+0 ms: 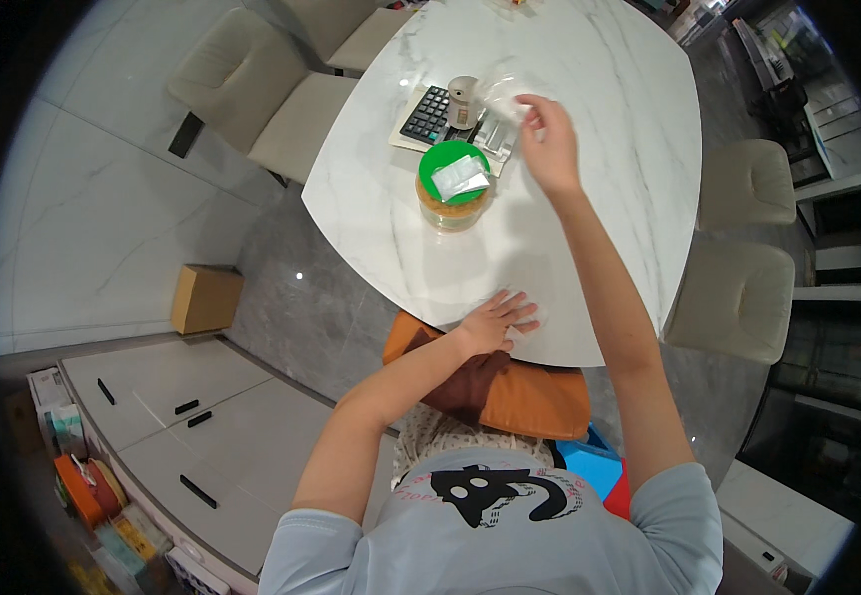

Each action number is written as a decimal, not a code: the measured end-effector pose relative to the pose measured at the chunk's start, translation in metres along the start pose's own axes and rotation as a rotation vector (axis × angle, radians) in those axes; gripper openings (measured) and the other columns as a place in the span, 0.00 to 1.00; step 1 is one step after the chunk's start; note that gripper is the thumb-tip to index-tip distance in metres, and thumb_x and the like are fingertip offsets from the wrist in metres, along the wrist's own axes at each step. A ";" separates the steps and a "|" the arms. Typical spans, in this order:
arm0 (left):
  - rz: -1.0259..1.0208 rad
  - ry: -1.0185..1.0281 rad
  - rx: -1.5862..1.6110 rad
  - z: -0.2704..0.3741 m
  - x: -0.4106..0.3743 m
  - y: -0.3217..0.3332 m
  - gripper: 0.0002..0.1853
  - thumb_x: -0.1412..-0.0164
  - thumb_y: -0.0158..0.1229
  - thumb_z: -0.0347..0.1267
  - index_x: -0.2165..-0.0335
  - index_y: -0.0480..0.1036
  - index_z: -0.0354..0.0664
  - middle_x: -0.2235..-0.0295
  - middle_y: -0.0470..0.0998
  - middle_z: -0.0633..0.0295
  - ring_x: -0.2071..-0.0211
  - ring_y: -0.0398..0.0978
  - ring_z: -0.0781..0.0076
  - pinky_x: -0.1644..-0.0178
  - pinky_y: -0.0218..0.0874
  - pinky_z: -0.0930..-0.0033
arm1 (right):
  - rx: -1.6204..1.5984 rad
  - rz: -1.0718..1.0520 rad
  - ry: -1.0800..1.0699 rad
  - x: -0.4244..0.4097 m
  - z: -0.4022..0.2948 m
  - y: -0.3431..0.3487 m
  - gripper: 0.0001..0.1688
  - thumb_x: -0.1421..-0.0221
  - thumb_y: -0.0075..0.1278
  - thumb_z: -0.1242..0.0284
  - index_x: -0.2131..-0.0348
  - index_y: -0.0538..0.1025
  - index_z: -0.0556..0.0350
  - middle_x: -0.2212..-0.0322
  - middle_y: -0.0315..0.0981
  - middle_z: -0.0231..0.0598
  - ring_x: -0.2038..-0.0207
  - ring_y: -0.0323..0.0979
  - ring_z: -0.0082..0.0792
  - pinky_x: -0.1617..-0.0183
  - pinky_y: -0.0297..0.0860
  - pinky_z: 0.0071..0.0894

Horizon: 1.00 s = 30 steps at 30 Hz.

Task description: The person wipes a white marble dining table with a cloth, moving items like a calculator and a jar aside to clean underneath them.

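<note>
My right hand reaches over the far part of the marble-topped table, its thumb and fingers pinching a clear plastic bag. Near the front edge, my left hand lies palm down with its fingers spread. Something faintly transparent shows by those fingertips; I cannot tell what it is. Between the hands, towards the left, stands a clear jar with a green lid. Small white packets rest on the lid. Behind the jar are a black-keyed keypad, a beige can and clear plastic pieces.
An orange-brown chair is tucked at the table's near edge. Beige chairs line the left side, others the right. A cardboard box sits against the left wall. Below it runs a white cabinet with black handles.
</note>
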State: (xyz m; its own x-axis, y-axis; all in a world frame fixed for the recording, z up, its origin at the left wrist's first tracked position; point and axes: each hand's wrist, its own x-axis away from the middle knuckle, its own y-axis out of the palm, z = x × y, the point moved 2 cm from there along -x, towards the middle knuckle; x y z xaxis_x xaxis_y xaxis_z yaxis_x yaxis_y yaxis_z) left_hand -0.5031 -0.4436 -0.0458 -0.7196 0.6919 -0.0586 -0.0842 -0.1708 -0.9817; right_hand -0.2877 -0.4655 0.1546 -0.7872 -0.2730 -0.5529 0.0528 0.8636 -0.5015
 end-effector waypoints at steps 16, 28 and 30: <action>-0.161 -0.022 0.073 -0.001 -0.004 -0.014 0.35 0.51 0.48 0.46 0.44 0.48 0.62 0.41 0.41 0.70 0.40 0.35 0.66 0.39 0.28 0.55 | 0.145 -0.153 -0.319 0.076 -0.090 -0.037 0.19 0.67 0.47 0.85 0.69 0.74 0.50 0.74 0.66 0.32 0.68 0.64 0.33 0.63 0.58 0.29; 0.018 -0.027 -0.071 0.000 -0.002 0.006 0.33 0.50 0.46 0.47 0.45 0.48 0.64 0.41 0.42 0.73 0.40 0.35 0.68 0.39 0.27 0.57 | 0.155 -0.238 -0.448 0.041 -0.057 0.016 0.24 0.66 0.47 0.83 0.62 0.70 0.53 0.66 0.65 0.38 0.62 0.64 0.37 0.57 0.61 0.35; -0.003 -0.029 -0.056 0.000 -0.002 0.005 0.34 0.50 0.46 0.46 0.44 0.47 0.65 0.41 0.42 0.72 0.40 0.35 0.67 0.39 0.27 0.56 | 0.131 -0.259 -0.407 0.044 -0.064 0.009 0.24 0.64 0.47 0.82 0.61 0.70 0.53 0.63 0.64 0.40 0.60 0.64 0.39 0.56 0.61 0.36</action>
State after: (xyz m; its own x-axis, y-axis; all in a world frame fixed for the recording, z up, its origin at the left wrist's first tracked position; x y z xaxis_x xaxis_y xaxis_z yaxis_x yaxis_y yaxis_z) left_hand -0.5023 -0.4456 -0.0503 -0.7390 0.6718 -0.0511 -0.0482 -0.1283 -0.9906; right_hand -0.3612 -0.4432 0.1681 -0.4824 -0.6376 -0.6007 -0.0160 0.6920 -0.7217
